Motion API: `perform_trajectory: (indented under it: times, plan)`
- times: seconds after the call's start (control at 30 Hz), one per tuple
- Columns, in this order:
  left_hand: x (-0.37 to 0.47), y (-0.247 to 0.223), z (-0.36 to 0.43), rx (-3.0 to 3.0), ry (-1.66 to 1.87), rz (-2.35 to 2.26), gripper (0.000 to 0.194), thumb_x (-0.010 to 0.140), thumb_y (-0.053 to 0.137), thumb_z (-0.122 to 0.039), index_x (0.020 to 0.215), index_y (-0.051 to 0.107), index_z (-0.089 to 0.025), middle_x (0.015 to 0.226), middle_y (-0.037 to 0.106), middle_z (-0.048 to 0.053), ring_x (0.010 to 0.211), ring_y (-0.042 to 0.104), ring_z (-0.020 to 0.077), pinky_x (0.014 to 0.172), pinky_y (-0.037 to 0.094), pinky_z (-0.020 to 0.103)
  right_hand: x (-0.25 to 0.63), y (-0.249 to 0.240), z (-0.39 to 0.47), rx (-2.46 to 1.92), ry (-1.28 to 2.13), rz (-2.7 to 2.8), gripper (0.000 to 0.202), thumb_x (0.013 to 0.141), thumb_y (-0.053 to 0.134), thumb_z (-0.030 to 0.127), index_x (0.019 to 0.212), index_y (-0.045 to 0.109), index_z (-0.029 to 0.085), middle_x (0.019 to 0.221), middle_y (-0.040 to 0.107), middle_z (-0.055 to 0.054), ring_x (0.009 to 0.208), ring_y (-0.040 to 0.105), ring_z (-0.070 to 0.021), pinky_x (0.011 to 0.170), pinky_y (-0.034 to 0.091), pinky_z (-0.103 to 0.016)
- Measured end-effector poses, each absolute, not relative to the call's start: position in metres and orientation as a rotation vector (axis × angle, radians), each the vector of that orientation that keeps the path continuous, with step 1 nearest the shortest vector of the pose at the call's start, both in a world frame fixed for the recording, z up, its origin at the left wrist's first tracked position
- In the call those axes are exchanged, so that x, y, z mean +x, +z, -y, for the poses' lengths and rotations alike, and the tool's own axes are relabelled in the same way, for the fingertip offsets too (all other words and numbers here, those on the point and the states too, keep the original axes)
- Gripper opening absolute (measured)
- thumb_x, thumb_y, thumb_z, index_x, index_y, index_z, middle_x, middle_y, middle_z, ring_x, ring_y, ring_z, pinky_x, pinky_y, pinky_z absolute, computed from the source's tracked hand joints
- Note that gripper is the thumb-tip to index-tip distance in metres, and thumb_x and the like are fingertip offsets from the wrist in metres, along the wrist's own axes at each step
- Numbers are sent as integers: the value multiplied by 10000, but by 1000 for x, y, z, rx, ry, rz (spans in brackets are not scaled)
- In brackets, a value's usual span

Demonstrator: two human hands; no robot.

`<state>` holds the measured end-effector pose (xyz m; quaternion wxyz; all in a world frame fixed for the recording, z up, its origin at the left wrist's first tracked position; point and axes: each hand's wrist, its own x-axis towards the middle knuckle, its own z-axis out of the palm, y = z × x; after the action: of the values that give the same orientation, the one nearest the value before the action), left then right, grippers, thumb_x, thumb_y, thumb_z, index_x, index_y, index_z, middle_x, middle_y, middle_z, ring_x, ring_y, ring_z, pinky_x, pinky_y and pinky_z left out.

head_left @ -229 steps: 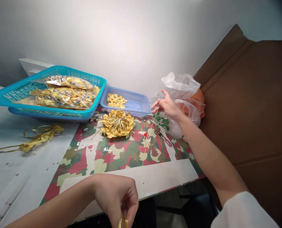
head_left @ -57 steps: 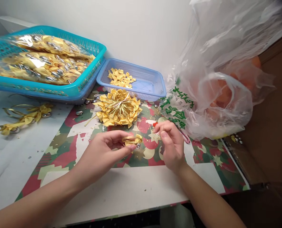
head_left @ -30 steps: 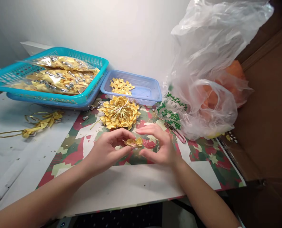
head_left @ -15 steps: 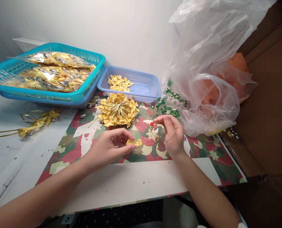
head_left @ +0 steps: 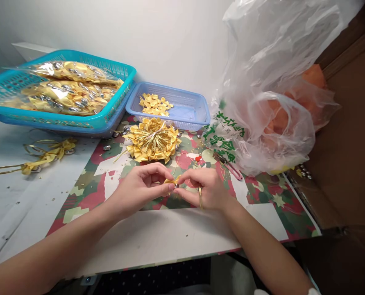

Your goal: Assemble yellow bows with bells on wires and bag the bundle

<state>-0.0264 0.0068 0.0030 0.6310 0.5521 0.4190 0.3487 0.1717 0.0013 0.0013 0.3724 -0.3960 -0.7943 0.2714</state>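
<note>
A gold bow (head_left: 176, 180) was pinched by the left hand (head_left: 143, 182) and right hand (head_left: 208, 186); beyond them, a bow cluster (head_left: 153, 139) was seen.

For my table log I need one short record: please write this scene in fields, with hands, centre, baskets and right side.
Left hand: pinches the left part of a small yellow bow
Right hand: fingertips at the bow's right part; gold cord against this hand
Centre: round bundle of yellow bows and gold cords
Teal basket: clear bags of bows with silver beads
Light blue basket: loose bows, left part
Right side: pink-handled tool; translucent plastic bag, green print
</note>
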Motion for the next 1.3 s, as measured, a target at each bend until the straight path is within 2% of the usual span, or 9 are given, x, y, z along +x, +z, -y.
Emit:
perform_trajectory:
  times: [0.37, 0.47, 0.63, 0.73, 0.9, 1.0, 1.07, 1.2, 1.3]
  plan:
    - [-24, 7, -7, 1237, 796, -999, 223, 694, 775, -357, 746, 664, -170, 710, 677, 16, 649, 641, 144, 579, 544, 236, 168, -2, -1, -1145, 872, 1924, 123, 805, 663, 283, 740, 681, 180, 502, 306, 80, 465, 274, -69, 469, 241, -227]
    - [-24, 8, -6, 1224, 801, -988, 194, 703, 776, -321, 760, 665, -173, 707, 669, 1, 644, 638, 128, 581, 538, 216, 171, 1, -1, -1155, 1076, 1904, 114, 797, 675, 274, 736, 657, 179, 499, 292, 88, 464, 265, -66, 459, 230, -221]
    - [-27, 8, -5, 1332, 774, -988, 160, 776, 706, -323, 796, 643, -178, 658, 635, -5, 544, 596, 122, 479, 504, 221, 176, 6, -3, -1158, 1557, 1761, 225, 799, 695, 382, 785, 595, 181, 522, 361, 91, 459, 307, -63, 430, 248, -197]
    - [-29, 8, -4, 1575, 829, -1018, 106, 814, 647, -284, 798, 656, -180, 707, 657, 15, 614, 615, 136, 538, 509, 230, 175, 5, -6, -1117, 1753, 1673, 284, 781, 714, 418, 813, 557, 184, 565, 383, 90, 471, 329, -58, 430, 264, -186]
    - [-29, 8, -4, 1824, 907, -1092, 86, 826, 606, -241, 811, 681, -201, 749, 682, 11, 670, 629, 139, 597, 516, 230, 177, 1, -10, -952, 1937, 1475, 295, 840, 629, 459, 811, 482, 205, 582, 310, 95, 474, 239, -59, 445, 217, -199]
    - [-28, 9, -4, 1701, 913, -1215, 110, 805, 652, -302, 805, 688, -199, 764, 693, 19, 657, 640, 148, 578, 539, 236, 177, 3, -10, -949, 1779, 1444, 295, 864, 578, 456, 763, 457, 207, 589, 294, 82, 498, 229, -71, 468, 216, -217]
    - [-28, 8, -4, 1596, 910, -1258, 148, 781, 689, -338, 805, 688, -193, 777, 697, 26, 651, 652, 154, 560, 546, 238, 174, 3, -7, -1061, 1579, 1496, 291, 834, 620, 432, 737, 463, 207, 574, 288, 84, 498, 228, -73, 473, 212, -222]
    - [-27, 7, -4, 1400, 872, -1218, 224, 753, 731, -385, 826, 670, -182, 789, 695, 24, 637, 674, 159, 551, 561, 243, 161, -3, 3, -1283, 1086, 1751, 282, 688, 771, 402, 759, 587, 200, 541, 289, 90, 497, 265, -75, 492, 215, -231]
    - [-26, 5, -4, 1283, 855, -1166, 264, 730, 754, -406, 813, 654, -177, 772, 695, 17, 664, 696, 172, 601, 588, 263, 153, -12, 8, -1358, 831, 1782, 249, 699, 758, 409, 772, 658, 193, 543, 350, 71, 503, 306, -80, 507, 227, -240]
